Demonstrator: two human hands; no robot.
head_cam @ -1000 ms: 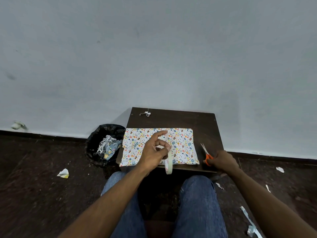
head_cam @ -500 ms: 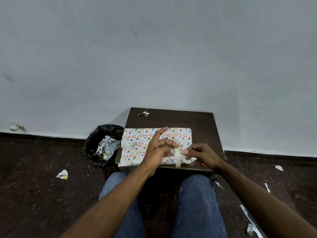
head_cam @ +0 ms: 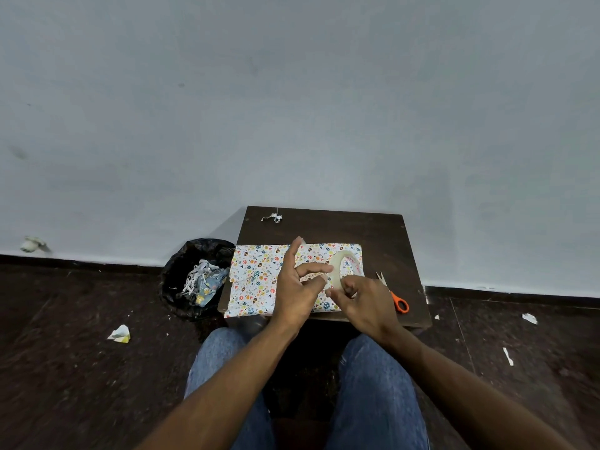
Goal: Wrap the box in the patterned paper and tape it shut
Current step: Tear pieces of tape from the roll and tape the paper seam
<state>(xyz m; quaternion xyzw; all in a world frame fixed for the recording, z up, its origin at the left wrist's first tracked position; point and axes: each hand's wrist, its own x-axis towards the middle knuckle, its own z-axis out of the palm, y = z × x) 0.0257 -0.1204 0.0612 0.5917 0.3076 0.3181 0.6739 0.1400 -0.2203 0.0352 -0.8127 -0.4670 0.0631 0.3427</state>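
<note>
Now it's the taping step: both hands work the tape roll (head_cam: 344, 266) above the wrapped box (head_cam: 259, 277) lying on the small table (head_cam: 383, 232). Left hand (head_cam: 297, 289) pinches the roll, forefinger straight out; right hand (head_cam: 363, 302) curls at its rim, likely hunting the free end. Next, peel a strip; scissors (head_cam: 394, 295) wait beside

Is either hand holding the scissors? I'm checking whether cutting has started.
No: the scissors lie on the table, untouched.

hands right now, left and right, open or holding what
Left hand: pinching the tape roll, index finger straight.
Right hand: fingers curled, pinching the tape roll's near edge.
</note>
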